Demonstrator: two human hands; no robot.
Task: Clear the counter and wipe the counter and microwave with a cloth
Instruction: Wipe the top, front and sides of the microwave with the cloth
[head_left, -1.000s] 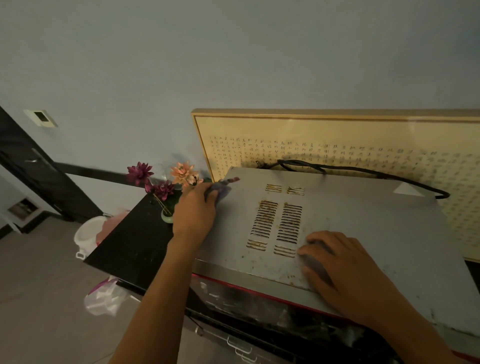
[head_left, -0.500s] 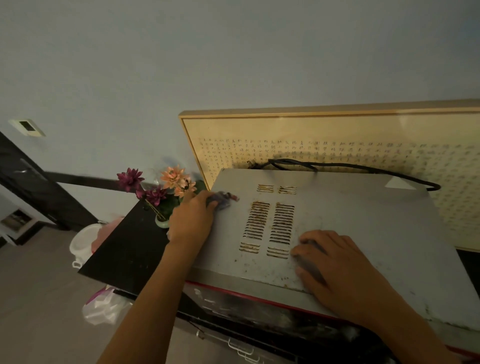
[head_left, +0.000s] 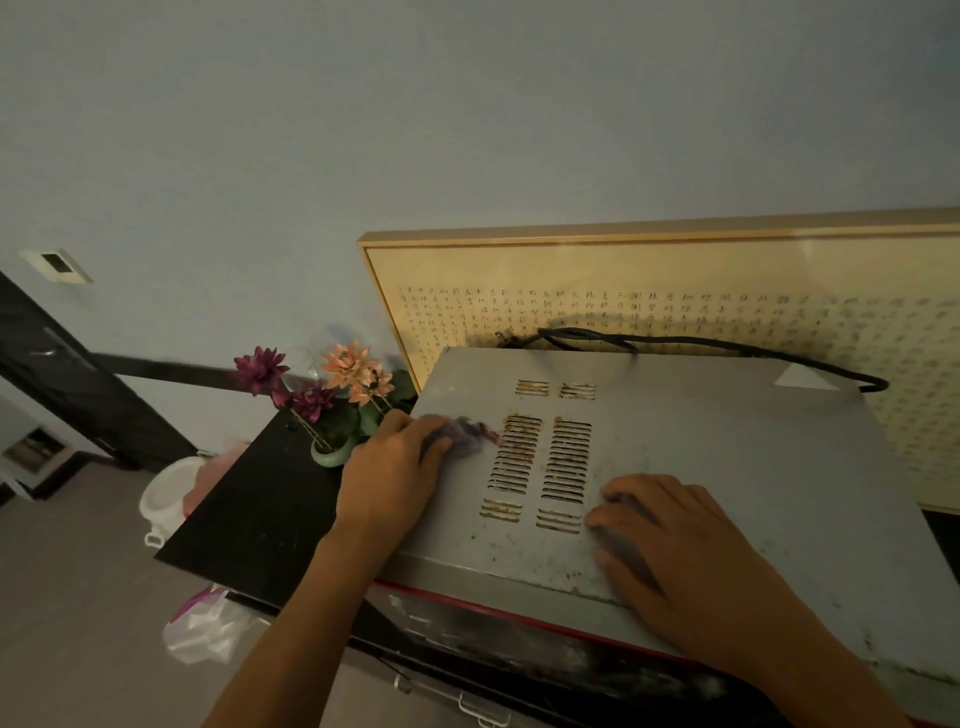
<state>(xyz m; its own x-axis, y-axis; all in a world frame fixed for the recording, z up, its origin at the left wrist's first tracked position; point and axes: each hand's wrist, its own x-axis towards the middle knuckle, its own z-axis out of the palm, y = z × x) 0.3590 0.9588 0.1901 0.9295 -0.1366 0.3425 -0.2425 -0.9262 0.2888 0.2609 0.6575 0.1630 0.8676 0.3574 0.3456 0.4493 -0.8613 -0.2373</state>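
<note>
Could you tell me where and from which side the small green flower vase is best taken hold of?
I would grip the vase round its squat green body, under the flowers, coming low from the front-left over the counter. The stems splay wide above, and the microwave and the left hand with the cloth crowd its other side.

Matt, speckled metal microwave (head_left: 701, 467); soft cloth (head_left: 462, 434); glossy black counter (head_left: 260, 514).

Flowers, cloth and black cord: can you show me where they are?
flowers (head_left: 345, 365): head view, on the orange bloom.
cloth (head_left: 464, 435): head view, on the bunched purple part.
black cord (head_left: 727, 347): head view, on its long middle stretch.
</note>
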